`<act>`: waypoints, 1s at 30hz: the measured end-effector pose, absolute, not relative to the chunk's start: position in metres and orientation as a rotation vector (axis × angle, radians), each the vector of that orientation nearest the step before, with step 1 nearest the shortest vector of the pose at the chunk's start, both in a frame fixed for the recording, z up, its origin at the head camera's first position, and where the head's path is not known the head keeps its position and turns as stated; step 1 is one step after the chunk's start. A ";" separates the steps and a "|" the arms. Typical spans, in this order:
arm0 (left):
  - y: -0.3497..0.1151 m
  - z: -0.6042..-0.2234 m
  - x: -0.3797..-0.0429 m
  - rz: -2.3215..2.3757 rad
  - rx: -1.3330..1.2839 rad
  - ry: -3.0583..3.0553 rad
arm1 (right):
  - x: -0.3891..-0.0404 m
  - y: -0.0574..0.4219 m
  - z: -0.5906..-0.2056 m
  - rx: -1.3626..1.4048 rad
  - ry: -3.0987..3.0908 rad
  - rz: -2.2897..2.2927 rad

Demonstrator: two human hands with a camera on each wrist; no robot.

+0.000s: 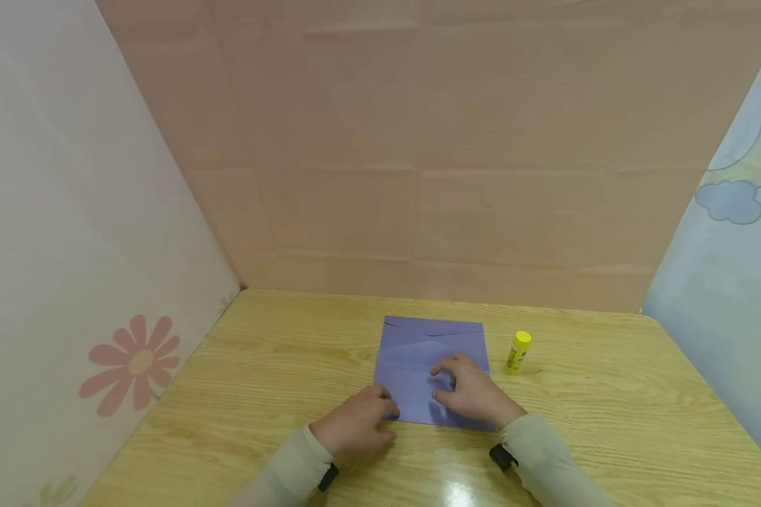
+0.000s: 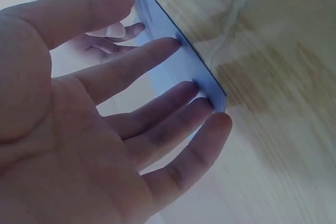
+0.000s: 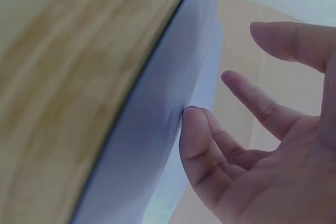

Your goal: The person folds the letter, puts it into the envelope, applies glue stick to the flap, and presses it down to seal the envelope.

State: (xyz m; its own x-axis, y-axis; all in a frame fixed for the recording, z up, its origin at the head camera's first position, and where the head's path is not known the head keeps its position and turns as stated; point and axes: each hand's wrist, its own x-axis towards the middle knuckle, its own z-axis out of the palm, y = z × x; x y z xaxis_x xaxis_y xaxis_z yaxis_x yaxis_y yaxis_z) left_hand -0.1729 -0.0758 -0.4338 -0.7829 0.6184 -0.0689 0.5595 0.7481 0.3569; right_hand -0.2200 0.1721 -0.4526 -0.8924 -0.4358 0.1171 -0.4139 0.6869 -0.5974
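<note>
A purple envelope (image 1: 407, 366) lies flat on the wooden table, with a fold line across it and a flap edge along its far side. My left hand (image 1: 358, 420) rests at its near left corner; in the left wrist view several fingertips touch the envelope (image 2: 197, 64) by its edge, thumb held apart. Over the right half is my right hand (image 1: 474, 392), fingers loosely bent and nothing gripped. The right wrist view shows one bent finger (image 3: 195, 135) meeting the envelope's surface, while the thumb and index finger stay off it.
A yellow glue stick (image 1: 518, 353) stands upright just right of the envelope. The wooden table (image 1: 279, 352) ends at a brown paper-covered wall (image 1: 342, 211) behind. Patterned panels, one with a pink flower (image 1: 141, 362), flank it on both sides.
</note>
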 end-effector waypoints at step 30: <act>-0.071 -0.437 -0.173 0.444 0.844 2.758 | -0.217 0.231 -0.411 0.036 3.424 -1.345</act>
State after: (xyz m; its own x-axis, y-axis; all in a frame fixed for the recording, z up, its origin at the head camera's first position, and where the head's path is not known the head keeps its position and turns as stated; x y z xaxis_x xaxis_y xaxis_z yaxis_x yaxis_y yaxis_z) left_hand -0.1732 -0.0713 -0.4371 -0.8101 0.5734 -0.1227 0.5059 0.7892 0.3481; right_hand -0.2172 0.2306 -0.4111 -0.8591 0.2041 0.4694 -0.1700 0.7512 -0.6378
